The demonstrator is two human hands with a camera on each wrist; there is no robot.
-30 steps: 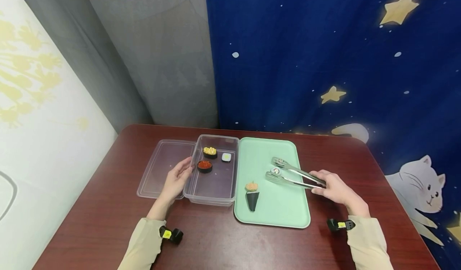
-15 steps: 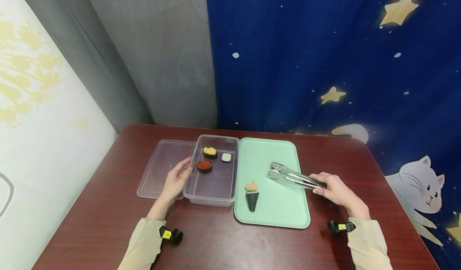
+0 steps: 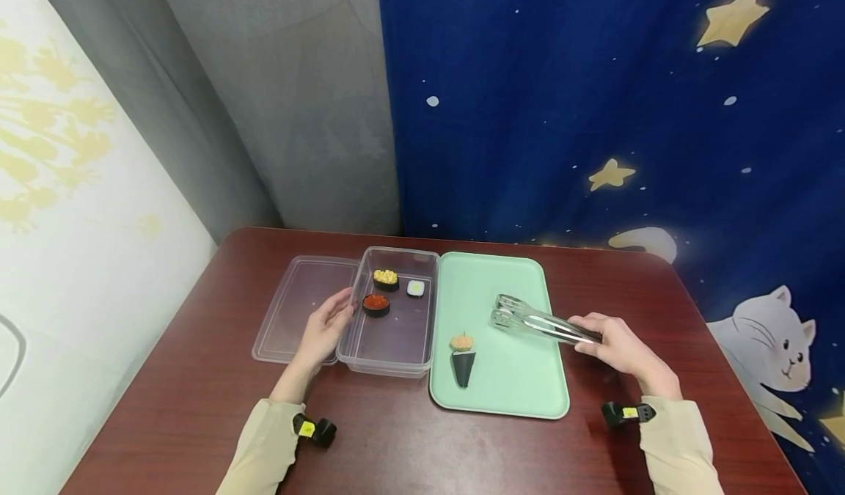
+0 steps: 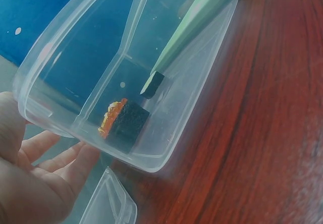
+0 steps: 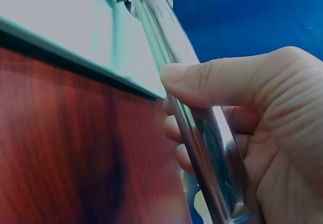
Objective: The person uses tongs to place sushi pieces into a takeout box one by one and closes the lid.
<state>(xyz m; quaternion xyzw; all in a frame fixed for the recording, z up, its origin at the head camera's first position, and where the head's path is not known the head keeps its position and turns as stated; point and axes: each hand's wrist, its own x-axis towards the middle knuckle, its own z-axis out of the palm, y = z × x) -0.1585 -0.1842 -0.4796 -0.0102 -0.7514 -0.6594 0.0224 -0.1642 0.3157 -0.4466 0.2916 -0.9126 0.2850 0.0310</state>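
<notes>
My right hand point(image 3: 617, 343) grips metal tongs point(image 3: 544, 324), thumb on one arm and fingers round the other in the right wrist view. Over the green tray point(image 3: 508, 392) the tong tips stand close together; the small sushi roll seen there earlier is hidden by them. My left hand point(image 3: 325, 332) rests its fingertips along the outside of the clear plastic container point(image 3: 389, 348), fingers fairly straight. Inside are a corn-topped sushi point(image 3: 386, 280), a red roe sushi point(image 3: 376, 305) and a small white roll point(image 3: 415, 288). A black cone hand roll point(image 3: 463, 369) lies on the tray.
A clear lid point(image 3: 297, 304) lies flat left of the container, partly behind my left hand. The tray stands right beside the container on the dark red wooden table point(image 3: 396, 436). Grey and blue curtains point(image 3: 528, 114) hang behind the table's far edge.
The tong arms have been squeezed together around the small sushi roll, which was visible between the tips before. My left hand and the container have stayed in place.
</notes>
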